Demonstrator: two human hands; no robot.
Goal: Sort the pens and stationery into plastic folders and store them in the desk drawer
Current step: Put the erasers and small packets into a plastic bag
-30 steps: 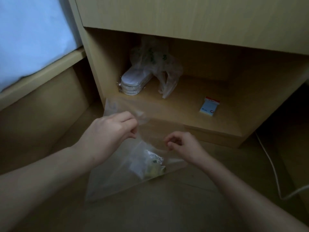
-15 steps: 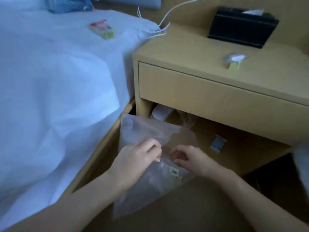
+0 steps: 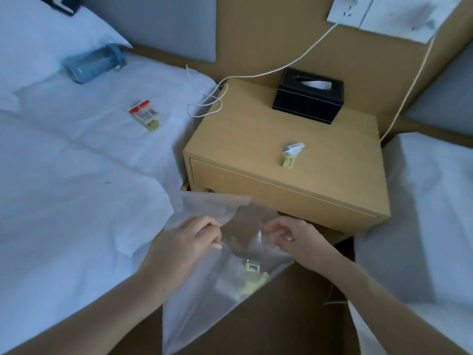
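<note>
Closest to you, low in the middle of the frame, you've got the clear plastic folder hanging between your two hands, with its bottom edge running off toward the lower centre. Your left hand has its fingers curled and pinches the folder's upper edge on the left side, and your right hand pinches the other side of the opening, so the top looks pulled a bit apart. Down inside the folder there's some yellowish packaged stationery with a little barcode label, sitting near the lower right of the plastic; can't really tell what exactly it is through the glare. Just past your hands, centre right, is the wooden nightstand with its drawer shut flush. On top of it lies a small packet with something white and a yellow tag, and further back a black tissue box. To the left, the white bed fills most of that side, with a red-and-yellow carded pack lying on the sheet in the upper left middle. Beyond that, upper left, a blue bottle rests on its side next to the pillow. A white cable runs from the bed edge up to the wall socket plate at the top right. Another white bed shows at the right edge.
</note>
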